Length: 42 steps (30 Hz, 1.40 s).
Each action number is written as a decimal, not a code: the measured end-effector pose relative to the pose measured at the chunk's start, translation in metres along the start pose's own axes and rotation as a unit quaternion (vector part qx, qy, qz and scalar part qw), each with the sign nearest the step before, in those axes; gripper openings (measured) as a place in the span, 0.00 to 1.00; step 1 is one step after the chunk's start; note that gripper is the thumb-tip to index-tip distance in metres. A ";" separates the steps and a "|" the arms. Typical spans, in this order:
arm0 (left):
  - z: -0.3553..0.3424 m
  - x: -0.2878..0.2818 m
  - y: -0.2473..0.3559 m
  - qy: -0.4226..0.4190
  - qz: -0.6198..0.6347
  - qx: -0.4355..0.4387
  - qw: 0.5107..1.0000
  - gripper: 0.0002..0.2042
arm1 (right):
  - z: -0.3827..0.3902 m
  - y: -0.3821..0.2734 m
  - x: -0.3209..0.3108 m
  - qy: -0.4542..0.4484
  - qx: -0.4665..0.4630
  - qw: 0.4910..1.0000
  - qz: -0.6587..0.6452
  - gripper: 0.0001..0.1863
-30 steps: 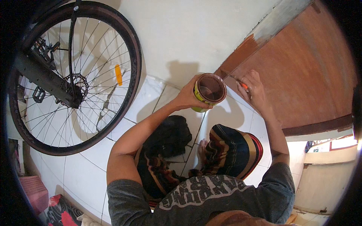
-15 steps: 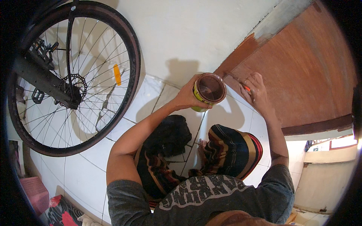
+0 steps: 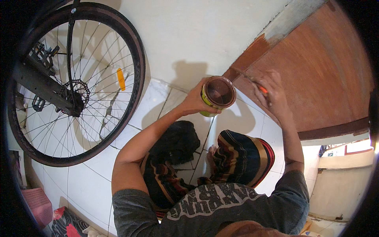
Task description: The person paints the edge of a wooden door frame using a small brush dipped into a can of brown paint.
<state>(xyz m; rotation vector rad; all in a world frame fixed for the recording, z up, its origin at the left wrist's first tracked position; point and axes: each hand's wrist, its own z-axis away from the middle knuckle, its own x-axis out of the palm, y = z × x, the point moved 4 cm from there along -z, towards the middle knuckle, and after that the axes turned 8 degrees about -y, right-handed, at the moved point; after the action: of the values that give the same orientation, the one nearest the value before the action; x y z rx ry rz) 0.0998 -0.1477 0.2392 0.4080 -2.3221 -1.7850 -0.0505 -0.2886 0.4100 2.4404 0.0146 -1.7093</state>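
My left hand [image 3: 196, 99] is wrapped round a green-labelled paint can [image 3: 230, 84], held up over the floor with its open top toward me. Dark brown paint shows inside and coats the rim. A paintbrush [image 3: 263, 90] with an orange part on its handle is gripped in my right hand [image 3: 277, 94], whose fingers are smeared by motion. Its tip is hard to make out; it points left toward the corner of a brown wooden door [image 3: 316, 79]. Fresh-looking brown covers the lower part of the frame strip [image 3: 250, 53] beside the door; higher up the strip is grey.
A bicycle wheel [image 3: 140, 79] stands close on the left. Black cloth [image 3: 178, 138] lies by my legs on the white tiled floor [image 3: 89, 183]. A pale wall [image 3: 185, 35] rises ahead. At the lower left are a pinkish box-like thing [image 3: 36, 203] and patterned fabric [image 3: 71, 223].
My right hand has shifted slightly with the paintbrush along the door's corner and is now blurred. The can in my left hand has hardly moved. The view has shifted a little.
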 end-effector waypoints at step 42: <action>-0.003 0.004 -0.003 -0.006 -0.054 0.025 0.998 0.52 | -0.036 0.029 -0.056 0.132 0.007 0.987 0.095 0.12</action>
<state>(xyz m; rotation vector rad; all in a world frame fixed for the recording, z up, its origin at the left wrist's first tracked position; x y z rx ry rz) 0.0975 -0.1528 0.2372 0.5415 -2.4011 -1.7837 -0.0337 -0.3075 0.4776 2.5666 -0.1916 -1.3057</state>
